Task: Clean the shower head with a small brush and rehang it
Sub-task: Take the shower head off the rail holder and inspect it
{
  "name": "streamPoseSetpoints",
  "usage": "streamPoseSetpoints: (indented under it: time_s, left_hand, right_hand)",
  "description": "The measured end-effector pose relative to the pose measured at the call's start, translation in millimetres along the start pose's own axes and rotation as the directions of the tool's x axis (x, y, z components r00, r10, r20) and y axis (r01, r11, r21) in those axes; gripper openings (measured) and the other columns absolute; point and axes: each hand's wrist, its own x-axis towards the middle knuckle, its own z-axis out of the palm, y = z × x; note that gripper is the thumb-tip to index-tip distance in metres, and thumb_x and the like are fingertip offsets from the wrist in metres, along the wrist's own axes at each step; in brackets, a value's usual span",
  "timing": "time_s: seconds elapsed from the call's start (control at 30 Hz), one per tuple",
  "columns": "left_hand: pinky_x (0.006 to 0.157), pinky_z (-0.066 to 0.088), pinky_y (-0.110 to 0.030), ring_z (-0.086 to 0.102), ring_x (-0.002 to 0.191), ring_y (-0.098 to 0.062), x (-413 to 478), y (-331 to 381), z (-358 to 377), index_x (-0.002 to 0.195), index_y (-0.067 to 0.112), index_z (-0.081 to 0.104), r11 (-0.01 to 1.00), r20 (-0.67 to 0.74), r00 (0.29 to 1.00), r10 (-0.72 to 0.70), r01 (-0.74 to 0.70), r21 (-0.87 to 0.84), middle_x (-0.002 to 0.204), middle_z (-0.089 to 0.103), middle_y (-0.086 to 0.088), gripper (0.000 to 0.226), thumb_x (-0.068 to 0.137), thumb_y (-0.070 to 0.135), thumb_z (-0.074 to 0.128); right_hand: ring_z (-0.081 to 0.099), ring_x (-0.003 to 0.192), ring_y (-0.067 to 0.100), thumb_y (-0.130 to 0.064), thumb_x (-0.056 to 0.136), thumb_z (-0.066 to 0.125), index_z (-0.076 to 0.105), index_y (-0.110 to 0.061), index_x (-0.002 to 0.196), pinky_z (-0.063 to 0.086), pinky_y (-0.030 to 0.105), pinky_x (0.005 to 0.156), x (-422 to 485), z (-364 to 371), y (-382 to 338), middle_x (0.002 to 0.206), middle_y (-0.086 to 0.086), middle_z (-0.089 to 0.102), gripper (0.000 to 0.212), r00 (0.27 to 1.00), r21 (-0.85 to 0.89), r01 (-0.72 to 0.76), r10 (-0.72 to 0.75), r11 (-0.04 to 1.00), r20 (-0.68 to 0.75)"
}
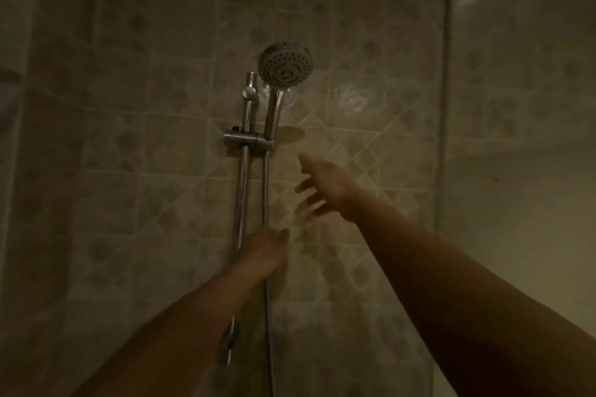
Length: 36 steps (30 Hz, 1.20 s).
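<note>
A chrome shower head [285, 65] hangs upright in its holder [248, 138] on a vertical chrome slide bar [241, 190], its nozzle face turned toward me. Its hose [266, 196] drops straight down from the handle. My right hand [325, 187] is raised below and right of the holder, fingers spread, holding nothing and touching nothing. My left hand [263, 250] sits lower, over the bar and hose; whether its fingers grip either is unclear. No brush is in view.
Beige patterned tiles [371, 106] cover the wall behind the bar. A wall corner [445, 106] runs vertically at the right. The bar's lower mount [229, 337] shows beside my left forearm. The light is dim.
</note>
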Motion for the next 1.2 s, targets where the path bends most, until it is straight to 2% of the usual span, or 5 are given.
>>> streamPoseSetpoints:
  time_s: [0.37,0.57,0.77,0.97,1.2]
  left_hand:
    - [0.09,0.05,-0.038,0.061,0.107,-0.034,82.2,20.4,6.8,0.118,-0.001,0.054,0.993,-0.481,0.872,0.095,-0.118,-0.017,0.117,0.063,-0.02,0.037,0.097,0.029,0.05]
    - [0.103,0.043,-0.049,0.052,0.122,-0.037,117.1,19.8,18.7,0.134,-0.005,0.043,0.99,-0.523,0.841,0.135,-0.139,0.032,0.132,0.053,-0.025,0.049,0.096,0.024,0.054]
    - [0.099,0.045,-0.046,0.053,0.119,-0.034,143.7,12.5,26.7,0.132,-0.004,0.044,0.983,-0.633,0.759,0.153,-0.05,0.178,0.132,0.051,-0.023,0.049,0.093,0.023,0.057]
    - [0.096,0.046,-0.042,0.056,0.11,-0.031,148.1,6.3,32.4,0.127,-0.005,0.047,0.974,-0.676,0.709,0.201,-0.074,0.213,0.123,0.055,-0.022,0.039,0.093,0.013,0.053]
    - [0.096,0.046,-0.048,0.056,0.111,-0.037,151.5,5.7,32.9,0.12,-0.007,0.053,0.966,-0.67,0.705,0.234,-0.092,0.241,0.118,0.059,-0.025,0.039,0.089,0.016,0.055]
  right_hand:
    - [0.064,0.096,0.024,-0.042,0.102,0.037,0.042,-0.02,0.141,0.056,0.033,0.06,106.4,-2.2,-12.1,0.125,0.009,0.056,0.045,0.923,0.228,0.379,-0.347,0.897,-0.168]
    - [0.061,0.107,0.024,-0.037,0.101,0.041,0.039,-0.021,0.145,0.052,0.048,0.096,155.9,12.6,-10.4,0.118,0.001,0.056,0.046,0.867,0.153,0.489,-0.46,0.859,-0.19]
    - [0.06,0.108,0.029,-0.039,0.101,0.036,0.042,-0.017,0.134,0.044,0.053,0.1,188.6,39.6,-12.2,0.123,0.01,0.06,0.04,0.793,-0.04,0.593,-0.592,0.804,-0.145]
    - [0.062,0.086,0.015,-0.024,0.103,0.04,0.04,-0.02,0.121,0.056,0.041,0.08,201.5,44.2,-7.7,0.098,-0.002,0.059,0.018,0.745,0.128,0.667,-0.653,0.734,-0.138]
    - [0.055,0.076,0.009,-0.015,0.103,0.04,0.039,-0.011,0.125,0.046,0.02,0.062,195.7,33.1,-11.8,0.095,0.003,0.056,0.023,0.694,0.079,0.719,-0.711,0.69,-0.113]
